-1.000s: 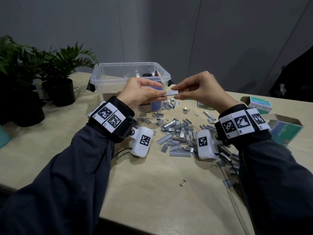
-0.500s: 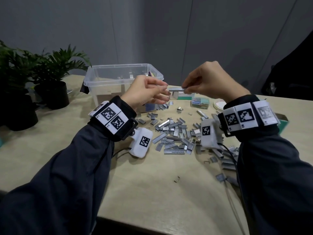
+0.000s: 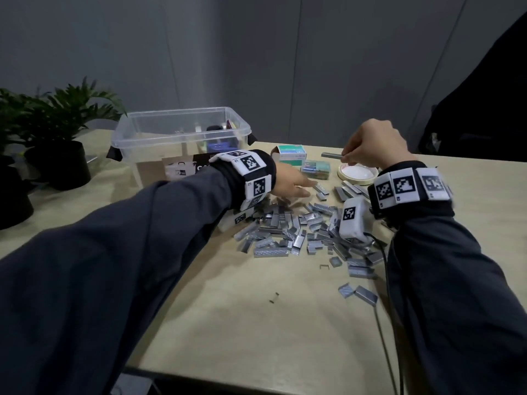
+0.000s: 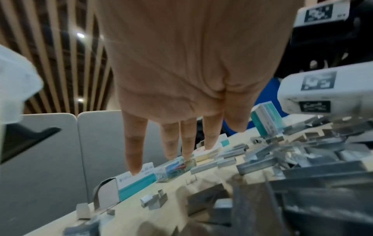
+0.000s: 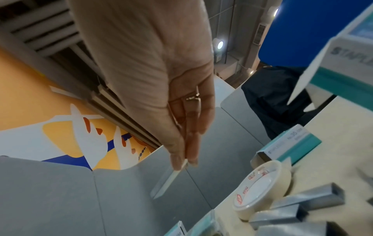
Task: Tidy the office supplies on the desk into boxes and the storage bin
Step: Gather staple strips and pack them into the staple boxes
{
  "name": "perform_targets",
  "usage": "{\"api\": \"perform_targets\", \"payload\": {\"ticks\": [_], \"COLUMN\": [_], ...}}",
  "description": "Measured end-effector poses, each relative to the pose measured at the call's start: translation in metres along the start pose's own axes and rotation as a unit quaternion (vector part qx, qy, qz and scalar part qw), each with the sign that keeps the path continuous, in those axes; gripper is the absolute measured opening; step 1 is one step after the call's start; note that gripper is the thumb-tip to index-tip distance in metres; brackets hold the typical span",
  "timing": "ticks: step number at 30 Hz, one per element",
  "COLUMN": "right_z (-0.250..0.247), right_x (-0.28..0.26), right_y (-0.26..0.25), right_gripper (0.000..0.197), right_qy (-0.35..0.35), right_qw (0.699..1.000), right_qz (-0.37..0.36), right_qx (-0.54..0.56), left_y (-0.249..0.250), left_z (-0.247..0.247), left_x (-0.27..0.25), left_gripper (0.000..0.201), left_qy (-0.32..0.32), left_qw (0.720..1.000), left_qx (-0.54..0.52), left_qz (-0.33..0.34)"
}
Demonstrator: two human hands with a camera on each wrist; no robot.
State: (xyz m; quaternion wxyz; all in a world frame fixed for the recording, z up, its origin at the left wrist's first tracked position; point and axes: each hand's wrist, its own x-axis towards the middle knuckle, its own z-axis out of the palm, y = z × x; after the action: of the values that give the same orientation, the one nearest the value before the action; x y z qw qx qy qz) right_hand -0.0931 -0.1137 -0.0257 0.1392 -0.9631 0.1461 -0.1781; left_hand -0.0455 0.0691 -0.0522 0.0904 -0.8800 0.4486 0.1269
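Observation:
A heap of silver staple strips (image 3: 296, 232) is spread over the middle of the desk. My left hand (image 3: 309, 185) reaches low over the heap's far edge, fingers (image 4: 187, 143) straight and holding nothing. My right hand (image 3: 346, 158) is raised above the tape roll (image 3: 356, 174) and pinches one staple strip (image 3: 330, 155) between thumb and fingers; the right wrist view shows that strip (image 5: 171, 178) sticking out from the fingertips. A clear storage bin (image 3: 182, 129) stands at the back left with a few items inside. A teal-and-white staple box (image 3: 292, 153) lies behind the heap.
A small clear box of coloured clips (image 3: 316, 168) sits beside the staple box. Potted plants (image 3: 57, 138) stand at the far left. More staple boxes (image 5: 288, 146) lie to the right of the tape roll (image 5: 262, 188). A few loose staples (image 3: 358, 293) lie toward the front edge.
Both hands held the strip together before. My left hand has let go and dropped to the heap's far edge. My right hand has carried the strip rightward over the tape roll.

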Motion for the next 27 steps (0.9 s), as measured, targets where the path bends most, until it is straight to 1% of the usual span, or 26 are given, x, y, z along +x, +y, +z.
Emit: {"api": "perform_targets", "payload": {"ticks": [3,6,9,10,16,20,21,22,24,25,26,27], "right_z": [-0.002,-0.005,-0.008,-0.009,-0.009,-0.004,0.001,0.008,0.021,0.026,0.030,0.033], "right_x": [0.000,-0.001,-0.001,-0.002,-0.002,-0.004,-0.005,-0.007,-0.008,-0.007,-0.006,-0.005], "right_y": [0.002,0.002,0.002,0.002,0.000,-0.011,-0.017,-0.024,-0.037,-0.043,-0.047,-0.051], "right_gripper": [0.008,0.009,0.010,0.009,0.007,0.008,0.010,0.015,0.022,0.025,0.026,0.025], "right_qy": [-0.002,0.004,0.010,0.012,0.006,-0.029,-0.042,-0.052,-0.065,-0.071,-0.078,-0.083], "right_qw": [1.000,1.000,0.999,0.999,0.999,0.999,0.999,0.999,0.997,0.996,0.995,0.994], "right_qz": [0.009,0.011,0.011,0.010,0.003,0.001,-0.002,-0.005,-0.018,-0.022,-0.023,-0.021], "right_qx": [0.014,0.029,0.039,0.042,0.044,0.034,0.023,0.007,-0.032,-0.047,-0.059,-0.068], "left_y": [0.013,0.022,0.027,0.029,0.030,0.021,0.018,0.014,0.005,0.000,-0.002,-0.005], "left_z": [-0.004,-0.007,-0.010,-0.010,-0.007,0.000,0.003,0.006,0.011,0.011,0.013,0.014], "left_x": [0.003,0.004,0.005,0.005,-0.001,-0.013,-0.018,-0.023,-0.032,-0.036,-0.040,-0.044], "left_gripper": [0.059,0.069,0.082,0.084,0.086,0.094,0.100,0.111,0.140,0.144,0.132,0.115], "left_qy": [-0.047,-0.084,-0.136,-0.147,-0.152,-0.151,-0.155,-0.164,-0.189,-0.192,-0.189,-0.181], "left_qw": [0.999,0.995,0.989,0.987,0.985,0.984,0.984,0.983,0.980,0.979,0.980,0.982], "left_qx": [0.015,-0.006,-0.018,-0.009,0.036,0.049,0.055,0.057,0.067,0.061,0.045,0.033], "left_qz": [-0.021,-0.053,-0.058,-0.059,-0.076,-0.075,-0.070,-0.055,-0.019,-0.017,-0.032,-0.044]}}
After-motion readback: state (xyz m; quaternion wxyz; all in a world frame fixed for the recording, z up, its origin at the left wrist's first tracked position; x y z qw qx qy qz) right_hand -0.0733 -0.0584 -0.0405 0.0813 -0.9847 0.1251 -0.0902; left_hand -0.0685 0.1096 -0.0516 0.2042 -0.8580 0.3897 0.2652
